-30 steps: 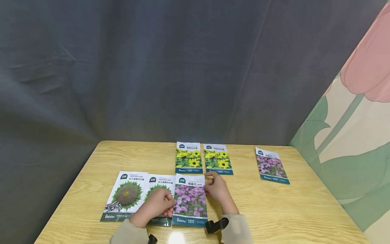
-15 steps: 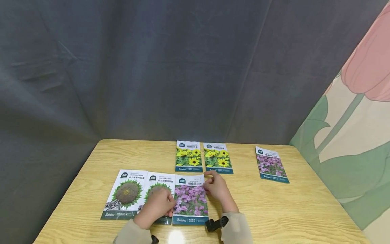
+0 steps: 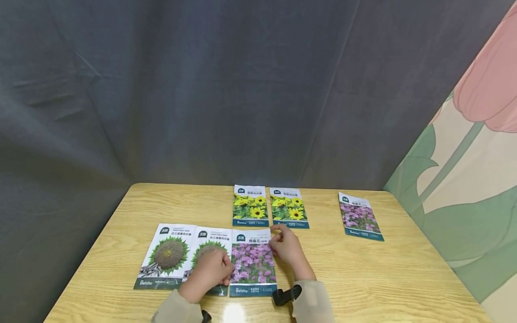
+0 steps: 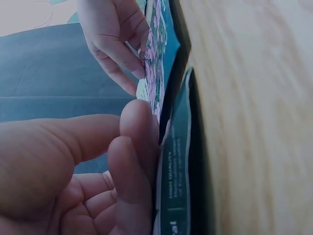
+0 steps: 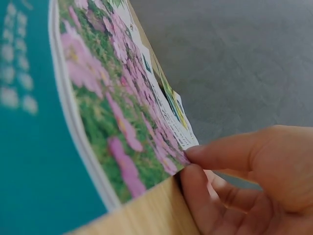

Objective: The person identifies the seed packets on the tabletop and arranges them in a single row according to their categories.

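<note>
Little has changed: the pink-flower packet (image 3: pixel 252 264) still lies on the desk (image 3: pixel 363 278) at lower centre, now roughly in line with the seedhead packet (image 3: pixel 209 243) beside it. The right hand (image 3: pixel 287 246) pinches the pink packet's right edge; the left hand (image 3: pixel 210 271) curls its fingers (image 4: pixel 129 166) at the left edge, their hold hard to tell.

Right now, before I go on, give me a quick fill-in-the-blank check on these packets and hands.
1. The right hand pinches the ____ side edge of the near pink-flower packet.
2. The left hand partly covers the neighbouring packet, just to the ____ of that one.
3. The side-by-side packets at the back of the table picture ____ flowers.
4. The head view shows ____ packets in all.

Missing words: right; left; yellow; six.
</note>
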Motion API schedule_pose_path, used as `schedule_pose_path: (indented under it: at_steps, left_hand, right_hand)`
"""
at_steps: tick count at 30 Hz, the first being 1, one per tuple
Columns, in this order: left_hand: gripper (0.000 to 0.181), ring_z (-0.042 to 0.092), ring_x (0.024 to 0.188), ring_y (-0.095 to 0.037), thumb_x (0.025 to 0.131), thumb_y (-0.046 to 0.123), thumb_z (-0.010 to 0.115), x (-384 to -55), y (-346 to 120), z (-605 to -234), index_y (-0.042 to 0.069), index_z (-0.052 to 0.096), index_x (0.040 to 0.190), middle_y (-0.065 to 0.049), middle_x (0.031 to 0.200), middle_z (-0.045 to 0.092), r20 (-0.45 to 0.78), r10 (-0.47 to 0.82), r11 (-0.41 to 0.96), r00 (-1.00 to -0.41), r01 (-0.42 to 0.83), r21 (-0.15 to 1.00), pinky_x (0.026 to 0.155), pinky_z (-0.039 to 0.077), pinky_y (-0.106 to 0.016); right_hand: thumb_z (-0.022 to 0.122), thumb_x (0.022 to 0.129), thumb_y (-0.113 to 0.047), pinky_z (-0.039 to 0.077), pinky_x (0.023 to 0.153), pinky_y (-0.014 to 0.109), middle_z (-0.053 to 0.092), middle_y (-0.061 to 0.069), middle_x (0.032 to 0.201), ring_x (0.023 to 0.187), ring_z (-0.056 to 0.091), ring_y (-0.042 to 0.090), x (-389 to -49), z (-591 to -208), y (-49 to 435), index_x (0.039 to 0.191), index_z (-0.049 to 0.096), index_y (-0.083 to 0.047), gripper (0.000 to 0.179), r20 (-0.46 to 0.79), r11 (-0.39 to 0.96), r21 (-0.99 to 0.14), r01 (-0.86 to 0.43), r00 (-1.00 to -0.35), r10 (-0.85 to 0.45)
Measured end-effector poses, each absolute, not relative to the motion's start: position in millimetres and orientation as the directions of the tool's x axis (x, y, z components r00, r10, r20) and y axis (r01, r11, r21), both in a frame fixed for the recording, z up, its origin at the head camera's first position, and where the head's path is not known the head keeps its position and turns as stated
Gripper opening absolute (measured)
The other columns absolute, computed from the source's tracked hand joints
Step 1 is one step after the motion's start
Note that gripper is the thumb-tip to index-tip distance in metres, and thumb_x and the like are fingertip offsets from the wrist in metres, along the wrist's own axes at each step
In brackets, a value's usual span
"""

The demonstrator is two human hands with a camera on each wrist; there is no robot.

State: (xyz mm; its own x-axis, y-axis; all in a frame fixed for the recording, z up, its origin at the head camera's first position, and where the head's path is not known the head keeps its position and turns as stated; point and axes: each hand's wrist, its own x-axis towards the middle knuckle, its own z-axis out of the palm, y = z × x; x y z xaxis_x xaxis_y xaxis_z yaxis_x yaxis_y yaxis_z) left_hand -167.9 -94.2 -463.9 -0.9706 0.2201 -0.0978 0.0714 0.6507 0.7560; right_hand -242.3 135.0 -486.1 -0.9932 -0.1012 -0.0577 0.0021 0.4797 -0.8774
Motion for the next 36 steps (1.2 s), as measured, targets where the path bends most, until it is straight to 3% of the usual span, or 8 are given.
schedule_pose_path:
  at_steps: [12,36]
  left_hand:
    - [0.022,0.056,0.045,-0.011,0.094,0.004,0.069,-169.1,-91.5,-462.4,0.011,0.055,0.078,0.002,0.053,0.056,-0.120,0.220,0.670,-0.968,0.061,0.740,0.046,0.045,-0.026]
    - [0.023,0.057,0.047,-0.013,0.099,0.007,0.060,-164.7,-91.3,-456.7,0.012,0.058,0.076,0.001,0.054,0.058,-0.130,0.229,0.656,-0.965,0.054,0.753,0.048,0.045,-0.028]
  right_hand:
    - [0.066,0.090,0.007,0.055,0.056,0.031,0.059,0.007,0.072,0.057,0.058,0.014,-241.6,-485.6,136.8,0.128,0.060,0.007,0.038,-0.043,0.497,-0.868,-0.018,-0.993,-0.112]
    - [0.062,0.096,0.004,0.058,0.058,0.029,0.061,0.010,0.077,0.063,0.062,0.016,-241.0,-485.7,139.8,0.125,0.059,0.008,0.030,-0.086,0.400,-0.916,0.036,-0.990,-0.108]
